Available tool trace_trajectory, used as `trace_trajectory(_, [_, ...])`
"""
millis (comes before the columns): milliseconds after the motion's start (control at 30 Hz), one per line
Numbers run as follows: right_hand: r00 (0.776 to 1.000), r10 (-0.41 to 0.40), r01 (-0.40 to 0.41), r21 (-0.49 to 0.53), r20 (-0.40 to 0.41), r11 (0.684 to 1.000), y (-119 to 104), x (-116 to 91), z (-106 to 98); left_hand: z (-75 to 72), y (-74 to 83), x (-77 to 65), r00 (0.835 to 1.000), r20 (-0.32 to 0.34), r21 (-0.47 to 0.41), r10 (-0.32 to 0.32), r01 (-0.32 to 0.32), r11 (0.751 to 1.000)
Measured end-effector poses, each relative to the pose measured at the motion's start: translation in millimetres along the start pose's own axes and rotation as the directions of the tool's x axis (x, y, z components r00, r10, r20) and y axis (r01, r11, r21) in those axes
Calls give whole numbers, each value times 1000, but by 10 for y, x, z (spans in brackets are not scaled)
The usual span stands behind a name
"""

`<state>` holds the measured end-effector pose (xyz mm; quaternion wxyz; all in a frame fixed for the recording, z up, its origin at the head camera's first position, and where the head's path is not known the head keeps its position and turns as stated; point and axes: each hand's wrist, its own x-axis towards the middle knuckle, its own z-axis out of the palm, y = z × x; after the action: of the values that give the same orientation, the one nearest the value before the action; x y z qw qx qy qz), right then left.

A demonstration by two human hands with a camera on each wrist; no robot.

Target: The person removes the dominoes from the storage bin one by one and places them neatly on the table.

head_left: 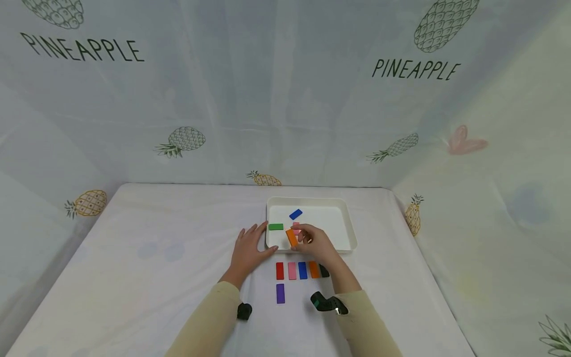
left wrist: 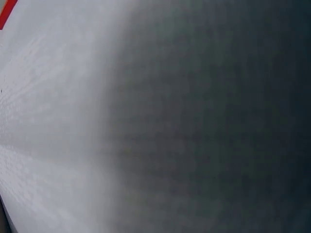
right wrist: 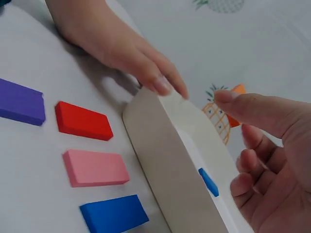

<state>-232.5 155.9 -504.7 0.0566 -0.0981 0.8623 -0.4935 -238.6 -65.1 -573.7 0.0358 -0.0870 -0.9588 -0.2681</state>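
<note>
My right hand [head_left: 317, 244] pinches an orange block [head_left: 291, 237] between thumb and fingers, over the left part of a white tray [head_left: 350, 228]. In the right wrist view that orange block [right wrist: 237, 104] shows partly behind the thumb. My left hand [head_left: 247, 251] rests with fairly straight fingers at the tray's near-left corner, thumb on the front rim. Inside the tray lie a green block [head_left: 275, 226], a blue block [head_left: 296, 214] and a pink block [head_left: 296, 226], partly hidden by the right hand.
In front of the tray is a row: red block [head_left: 279, 270], pink block [head_left: 292, 270], blue block [head_left: 303, 270], orange block [head_left: 314, 269] and dark block [head_left: 324, 270], part-covered by the right wrist. A purple block [head_left: 280, 293] lies nearer. The left wrist view is mostly blurred dark.
</note>
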Motion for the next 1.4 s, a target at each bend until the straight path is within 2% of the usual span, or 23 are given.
trace_trajectory(200, [998, 3, 2, 81, -60, 997, -63, -227, 20, 16, -10, 2, 1000, 7, -3, -2, 2, 1000])
trace_trajectory(400, [996, 11, -4, 70, -91, 998, -49, -399, 84, 9, -5, -13, 1000, -7, 1, 6, -6, 1000])
trace_trajectory(700, [994, 49, -39, 105, -94, 994, 33, -613, 220, -5, -8, -10, 1000, -7, 0, 5, -5, 1000])
trace_trajectory(833, [994, 62, -54, 86, -90, 995, 109, -713, 288, 5, -20, 1, 1000, -7, -5, 7, -7, 1000])
trace_trajectory(1133, [990, 44, -34, 72, -133, 997, 296, -942, 418, 29, -26, 10, 1000, -10, -9, 12, -12, 1000])
trace_trajectory(1400, [991, 106, -102, 57, -83, 993, 389, -1069, 499, 4, -13, 3, 1000, -16, -5, 15, -15, 1000])
